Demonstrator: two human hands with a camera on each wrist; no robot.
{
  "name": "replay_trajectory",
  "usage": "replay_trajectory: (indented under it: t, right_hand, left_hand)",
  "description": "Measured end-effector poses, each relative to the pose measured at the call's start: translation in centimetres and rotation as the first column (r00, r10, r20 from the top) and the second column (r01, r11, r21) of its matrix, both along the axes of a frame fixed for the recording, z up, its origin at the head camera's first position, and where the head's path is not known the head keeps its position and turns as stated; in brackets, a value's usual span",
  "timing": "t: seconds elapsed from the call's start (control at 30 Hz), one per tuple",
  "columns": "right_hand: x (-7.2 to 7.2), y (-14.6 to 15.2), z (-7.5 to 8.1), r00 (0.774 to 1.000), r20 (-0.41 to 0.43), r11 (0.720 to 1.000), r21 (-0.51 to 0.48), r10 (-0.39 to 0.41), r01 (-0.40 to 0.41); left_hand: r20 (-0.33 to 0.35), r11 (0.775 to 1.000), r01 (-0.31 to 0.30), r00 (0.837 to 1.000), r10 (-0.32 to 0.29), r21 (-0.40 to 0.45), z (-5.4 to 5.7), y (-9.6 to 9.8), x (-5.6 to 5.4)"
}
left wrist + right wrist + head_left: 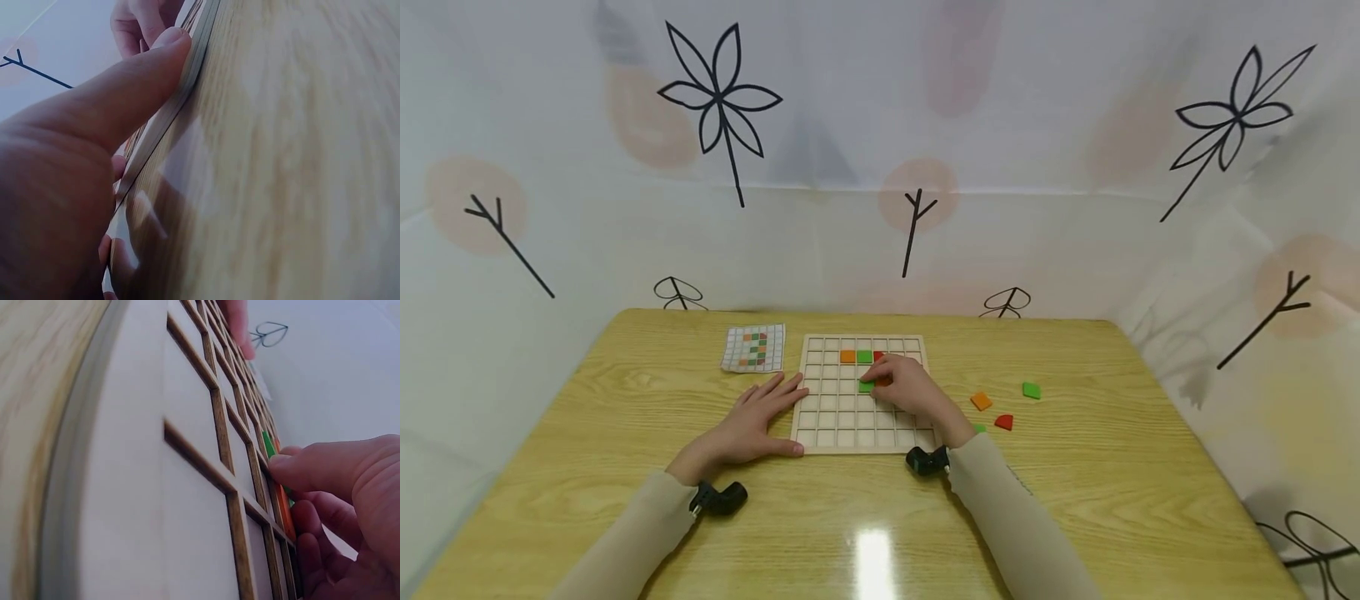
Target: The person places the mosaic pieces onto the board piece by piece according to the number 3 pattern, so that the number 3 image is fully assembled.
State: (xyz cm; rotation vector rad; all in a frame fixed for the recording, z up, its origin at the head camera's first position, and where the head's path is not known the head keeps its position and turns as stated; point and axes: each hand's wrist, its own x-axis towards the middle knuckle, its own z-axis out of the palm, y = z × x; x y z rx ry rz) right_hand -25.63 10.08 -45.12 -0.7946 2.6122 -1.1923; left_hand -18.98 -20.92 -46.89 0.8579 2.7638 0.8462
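Observation:
A wooden grid board lies flat in the middle of the table. My left hand is spread along its left edge, with fingertips on the frame and the thumb at the near corner. Over the board's right half, my right hand pinches a green tile between thumb and fingers, low over the grid. In the right wrist view the same green tile shows at the thumb tip, with an orange tile below it. An orange tile and a green one sit in an upper row, beside a partly covered red piece.
A printed pattern card with coloured squares lies left of the board. To the right are a loose orange tile, a red rounded piece and a green tile. A patterned cloth hangs behind the table.

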Motion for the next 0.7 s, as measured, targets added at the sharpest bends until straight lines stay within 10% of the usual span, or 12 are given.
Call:
replay_trajectory:
  t: [0.7]
  right_hand:
    - [-0.87, 0.16, 0.59, 0.999, -0.01, 0.997, 0.069, 0.042, -0.042]
  left_hand:
    - [-0.008, 1.0, -0.001, 1.0, 0.001, 0.012, 0.1, 0.13, 0.03]
